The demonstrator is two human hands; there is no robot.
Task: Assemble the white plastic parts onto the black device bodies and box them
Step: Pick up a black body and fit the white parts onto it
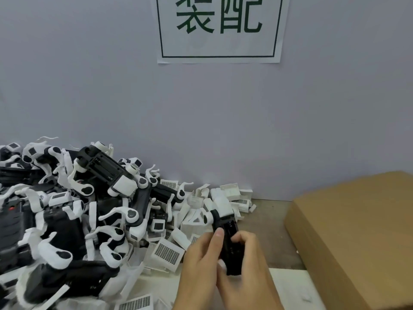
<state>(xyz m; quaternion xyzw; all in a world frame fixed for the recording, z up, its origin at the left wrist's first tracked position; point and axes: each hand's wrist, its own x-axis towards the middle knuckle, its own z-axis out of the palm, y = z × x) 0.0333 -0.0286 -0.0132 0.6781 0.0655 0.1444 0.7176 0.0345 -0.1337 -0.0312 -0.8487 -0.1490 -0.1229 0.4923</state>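
1. Both our left hand (202, 257) and right hand (243, 265) grip one black device body (229, 240), white cap (223, 205) on top.
2. Many assembled bodies (67, 209) and loose white parts (166, 253) lie piled to the left.
3. One cardboard box (357, 231) stands to the right.

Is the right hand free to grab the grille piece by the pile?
Probably not yet: the right hand and left hand both grip the black body; the grille piece lies uncovered beyond the left hand.
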